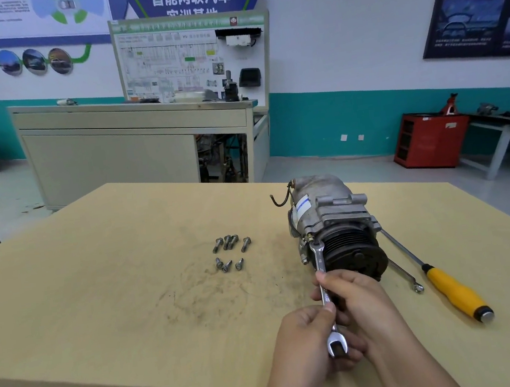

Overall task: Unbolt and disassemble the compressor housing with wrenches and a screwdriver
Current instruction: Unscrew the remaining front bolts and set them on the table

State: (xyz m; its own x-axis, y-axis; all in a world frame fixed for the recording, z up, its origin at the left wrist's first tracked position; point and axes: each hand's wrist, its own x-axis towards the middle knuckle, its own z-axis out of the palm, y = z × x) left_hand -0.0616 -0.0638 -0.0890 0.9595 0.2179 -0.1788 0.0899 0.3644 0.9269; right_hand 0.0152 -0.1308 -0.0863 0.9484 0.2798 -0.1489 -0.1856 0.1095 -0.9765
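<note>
The compressor (333, 212) lies on its side toward the right of the tan surface (112, 275), its black pulley (351, 252) facing the person. Both hands hold one wrench (320, 262): the left hand (301, 345) pinches the shaft near the open end between thumb and curled fingers, and the right hand (363, 302) is wrapped round the shaft just above it. The wrench's ring end sits at a bolt head on the compressor's left flank, just beside the pulley (whether it is fully seated cannot be told). Seven loose bolts (228, 242) lie in two rough rows on the surface, left of the compressor and apart from it. To the right, a screwdriver (452, 293) with a yellow handle lies at a slant, its tip close to the compressor. Between it and the pulley lies a second wrench (408, 277), partly hidden behind the pulley.
</note>
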